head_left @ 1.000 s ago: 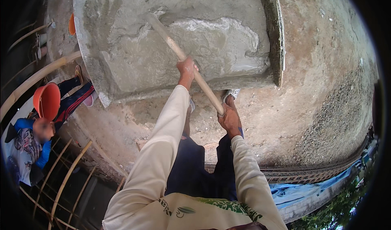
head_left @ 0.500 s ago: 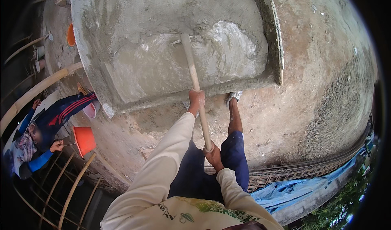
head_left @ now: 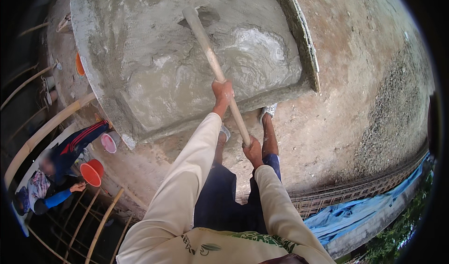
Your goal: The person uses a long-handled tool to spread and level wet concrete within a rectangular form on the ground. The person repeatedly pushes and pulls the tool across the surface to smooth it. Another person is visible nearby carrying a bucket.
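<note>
Both my hands grip the long wooden handle of a hoe (head_left: 209, 52), which slants from lower right to upper left. My left hand (head_left: 223, 91) is wrapped round the middle of the handle, over the near edge of the mixing trough (head_left: 311, 60). Lower down, my right hand (head_left: 253, 151) is closed round the handle's near end, in front of my thighs. Wet grey mortar (head_left: 163, 84) fills the trough, with a pale swirled patch at right. The hoe's head rests on the mortar farther back, where its dark blade is only partly visible.
At left another person (head_left: 51, 175) holds a red bucket (head_left: 92, 172) by its handle. A pink bucket (head_left: 109, 143) stands by the trough's corner. Bamboo poles (head_left: 47, 126) cross the left side. Gravel (head_left: 388, 119), a steel rebar cage (head_left: 322, 203) and blue tarp (head_left: 348, 217) lie at right.
The hoe's head has moved farther away and left across the mortar. Both hands have gone forward with the handle, which tilts more to the left. The other person's red bucket has shifted lower.
</note>
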Demonstrator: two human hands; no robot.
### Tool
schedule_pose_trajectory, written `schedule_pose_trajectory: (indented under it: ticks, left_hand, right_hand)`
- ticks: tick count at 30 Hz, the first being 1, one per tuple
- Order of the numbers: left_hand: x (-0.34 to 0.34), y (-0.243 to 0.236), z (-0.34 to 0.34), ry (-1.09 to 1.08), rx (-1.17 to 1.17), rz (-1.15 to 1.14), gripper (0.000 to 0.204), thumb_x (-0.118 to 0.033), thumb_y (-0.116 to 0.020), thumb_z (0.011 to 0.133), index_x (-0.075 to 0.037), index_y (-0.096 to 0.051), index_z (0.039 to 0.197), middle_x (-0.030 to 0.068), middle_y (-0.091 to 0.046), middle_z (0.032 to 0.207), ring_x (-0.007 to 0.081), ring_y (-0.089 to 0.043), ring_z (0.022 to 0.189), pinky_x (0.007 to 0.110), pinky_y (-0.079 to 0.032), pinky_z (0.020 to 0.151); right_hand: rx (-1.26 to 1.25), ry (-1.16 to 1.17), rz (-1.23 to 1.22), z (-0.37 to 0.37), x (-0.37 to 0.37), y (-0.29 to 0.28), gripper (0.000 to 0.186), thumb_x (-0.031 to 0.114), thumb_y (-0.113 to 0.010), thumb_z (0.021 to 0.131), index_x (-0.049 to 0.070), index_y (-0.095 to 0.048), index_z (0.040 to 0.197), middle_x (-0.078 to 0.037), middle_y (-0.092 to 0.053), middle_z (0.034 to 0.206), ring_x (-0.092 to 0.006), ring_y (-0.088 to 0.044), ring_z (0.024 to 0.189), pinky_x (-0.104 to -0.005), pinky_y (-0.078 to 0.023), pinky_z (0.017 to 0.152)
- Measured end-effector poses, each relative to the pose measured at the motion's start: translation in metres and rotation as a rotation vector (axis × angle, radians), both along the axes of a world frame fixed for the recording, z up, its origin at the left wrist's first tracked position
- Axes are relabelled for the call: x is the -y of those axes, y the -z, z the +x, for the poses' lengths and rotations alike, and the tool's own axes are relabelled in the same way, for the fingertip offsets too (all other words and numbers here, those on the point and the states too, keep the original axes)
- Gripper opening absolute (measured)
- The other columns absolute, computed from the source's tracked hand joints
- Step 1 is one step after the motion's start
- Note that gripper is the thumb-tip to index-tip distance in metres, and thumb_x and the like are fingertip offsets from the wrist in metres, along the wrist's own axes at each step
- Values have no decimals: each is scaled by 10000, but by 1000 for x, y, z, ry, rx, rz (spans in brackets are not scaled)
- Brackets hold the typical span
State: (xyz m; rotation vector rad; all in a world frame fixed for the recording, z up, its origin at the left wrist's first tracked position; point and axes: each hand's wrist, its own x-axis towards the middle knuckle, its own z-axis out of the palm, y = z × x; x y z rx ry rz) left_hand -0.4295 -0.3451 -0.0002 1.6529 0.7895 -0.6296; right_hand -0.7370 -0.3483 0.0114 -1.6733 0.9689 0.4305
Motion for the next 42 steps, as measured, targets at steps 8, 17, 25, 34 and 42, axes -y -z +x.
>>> schedule_pose_trajectory:
  ticks: [8, 17, 25, 34, 42]
  left_hand:
    - [-35, 50, -31, 305, -241, 241, 153, -98, -644, 909, 11, -575, 827, 75, -576, 625, 213, -588, 457, 378, -471, 394]
    - [-74, -27, -136, 73, -269, 2, 174, -89, -704, 869, -40, -544, 825, 32, -541, 611, 172, -519, 427, 343, -446, 384]
    - [48, -5, -24, 52, 43, -112, 157, -51, -661, 890, -29, -521, 822, 61, -535, 632, 185, -531, 440, 358, -450, 394]
    - [61, 45, -5, 382, -219, 232, 142, -72, -641, 904, 61, -590, 899, 92, -584, 665, 207, -561, 457, 384, -466, 396]
    - [10, 35, -68, 440, -326, 267, 169, -97, -651, 921, 58, -583, 905, 91, -575, 666, 210, -555, 471, 411, -473, 419]
  right_hand:
    - [-36, 173, 304, -13, -60, -53, 242, 79, -677, 823, 21, -637, 1054, -168, -671, 856, -318, -678, 814, -420, -531, 788]
    - [-176, 36, 15, -90, -80, -130, 164, 45, -652, 815, 17, -647, 977, -234, -686, 902, -465, -671, 866, -497, -527, 773]
    - [48, -20, -219, -7, 35, 5, 168, 46, -626, 815, 33, -654, 980, -260, -672, 882, -488, -638, 880, -543, -500, 784]
    - [-31, 233, 209, 7, -13, -19, 221, 59, -690, 806, 44, -654, 1023, -85, -668, 841, -209, -655, 798, -364, -531, 793]
    - [-117, 125, 317, -44, -41, -96, 329, 153, -725, 801, 75, -687, 1119, -216, -743, 970, -408, -726, 929, -463, -556, 828]
